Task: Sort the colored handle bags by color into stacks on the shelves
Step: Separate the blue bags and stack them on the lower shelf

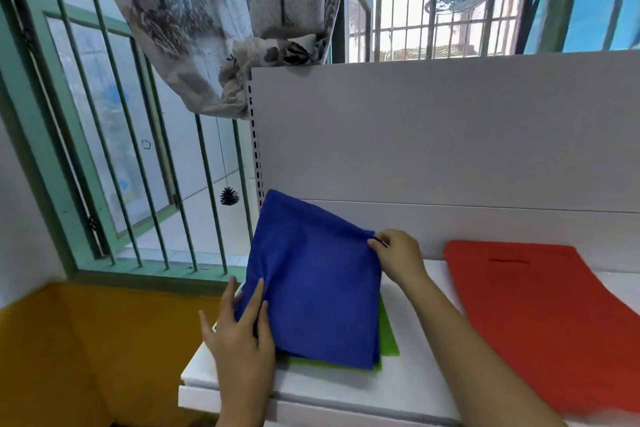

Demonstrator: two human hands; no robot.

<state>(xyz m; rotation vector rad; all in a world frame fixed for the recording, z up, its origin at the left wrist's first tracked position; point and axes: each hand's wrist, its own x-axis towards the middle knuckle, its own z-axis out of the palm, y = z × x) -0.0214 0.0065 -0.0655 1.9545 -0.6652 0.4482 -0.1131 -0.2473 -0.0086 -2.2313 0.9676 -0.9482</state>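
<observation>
The right hand (398, 258) pinches the far right corner of the blue bag (311, 288) between thumb and curled fingers, lifting that edge a little. The left hand (239, 333) lies with straight fingers pressed on the bag's near left edge; whether the thumb hooks under the cloth cannot be told. Both grips are therefore on the same bag, one pinching, one flat.

The blue bag sits at the left end of the white shelf (415, 388), its far left corner riding up against the back panel (450, 135). It lies on top of a green bag (389, 340), which shows only as a strip along the right and near sides. It looks like more than one blue layer, though the count is unclear.

Well apart to the right, an orange-red bag (540, 315) lies flat on the same shelf, its handle slot toward the back.

By my reading the sort is midway: red has its own place, but blue and green share one pile and must be separated. Other bags, if any, are out of view.

The blue bag is skewed, its long axis running from near left to far right, the top corner pointing toward the back panel.
</observation>
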